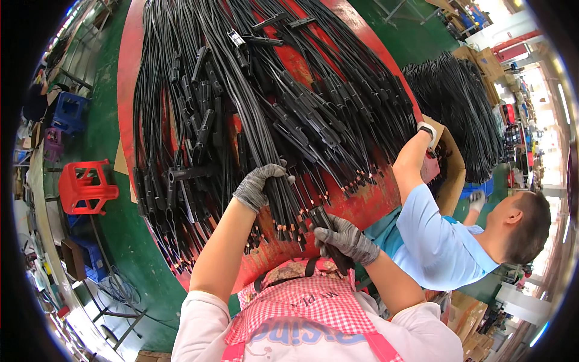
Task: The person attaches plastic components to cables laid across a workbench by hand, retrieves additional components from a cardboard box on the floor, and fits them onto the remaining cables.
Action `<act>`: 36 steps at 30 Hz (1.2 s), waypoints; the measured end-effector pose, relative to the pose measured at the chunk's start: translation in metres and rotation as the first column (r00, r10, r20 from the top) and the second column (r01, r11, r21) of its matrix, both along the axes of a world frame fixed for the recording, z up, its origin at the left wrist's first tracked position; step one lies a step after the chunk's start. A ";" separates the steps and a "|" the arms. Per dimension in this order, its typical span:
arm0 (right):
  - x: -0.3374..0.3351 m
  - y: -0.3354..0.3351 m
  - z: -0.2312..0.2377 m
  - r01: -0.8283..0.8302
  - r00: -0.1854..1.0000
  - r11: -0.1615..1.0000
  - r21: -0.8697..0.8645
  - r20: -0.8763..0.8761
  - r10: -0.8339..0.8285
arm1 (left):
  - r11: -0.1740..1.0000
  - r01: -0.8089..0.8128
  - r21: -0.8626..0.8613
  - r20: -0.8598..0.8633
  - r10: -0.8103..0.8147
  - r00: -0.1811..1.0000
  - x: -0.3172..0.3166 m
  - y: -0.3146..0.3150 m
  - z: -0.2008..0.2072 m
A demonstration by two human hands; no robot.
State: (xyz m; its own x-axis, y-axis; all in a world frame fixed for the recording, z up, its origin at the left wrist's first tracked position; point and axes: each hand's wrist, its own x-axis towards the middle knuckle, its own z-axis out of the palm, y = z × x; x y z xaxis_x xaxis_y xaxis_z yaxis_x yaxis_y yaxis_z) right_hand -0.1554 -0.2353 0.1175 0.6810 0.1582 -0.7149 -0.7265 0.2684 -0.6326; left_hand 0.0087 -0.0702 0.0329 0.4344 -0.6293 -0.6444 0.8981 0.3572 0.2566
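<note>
My left hand (259,184), in a grey knit glove, is wrapped round a thick bundle of black cables (281,202) just above their ends. Copper-coloured tips show at the bundle's lower end. In a matching glove, my right hand (348,238) is closed on a long black piece (319,216) right beside those tips; its exact kind is hard to make out. Many more black cables (199,24) run lengthwise over the red table (350,208). Black plastic connector housings (205,130) lie among them on both sides of the bundle.
A co-worker in a light blue shirt (437,235) stands close on my right, one arm reaching to the table's edge. Behind is a large heap of black cables (455,114). A red stool (88,187) and blue stool (71,112) stand on the green floor at left.
</note>
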 end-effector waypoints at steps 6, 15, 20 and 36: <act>-0.028 -0.020 -0.004 -0.048 0.989 0.995 0.090 -0.133 0.060 | 0.993 0.115 0.027 0.078 -0.117 0.990 0.002 0.005 0.003; -0.011 -0.001 0.002 -0.078 0.993 0.993 0.092 -0.084 0.086 | 0.996 0.073 0.047 0.166 -0.080 0.983 0.000 -0.004 -0.009; 0.004 0.022 -0.014 -0.023 0.995 1.000 -0.013 -0.098 0.022 | 0.978 0.097 0.184 0.193 -0.133 0.972 -0.003 -0.002 0.005; 0.265 0.040 -0.080 -0.102 0.848 0.210 -0.972 0.026 0.530 | 0.982 -0.055 0.179 0.262 0.006 0.965 -0.006 0.099 0.026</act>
State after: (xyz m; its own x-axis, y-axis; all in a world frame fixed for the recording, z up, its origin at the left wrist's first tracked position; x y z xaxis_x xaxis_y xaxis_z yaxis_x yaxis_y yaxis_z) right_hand 0.1099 -0.1950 0.0380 0.9334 -0.1934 -0.3023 -0.3139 -0.8481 -0.4268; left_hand 0.0030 0.0285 0.0591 0.6189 -0.4947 -0.6101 0.7813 0.3083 0.5426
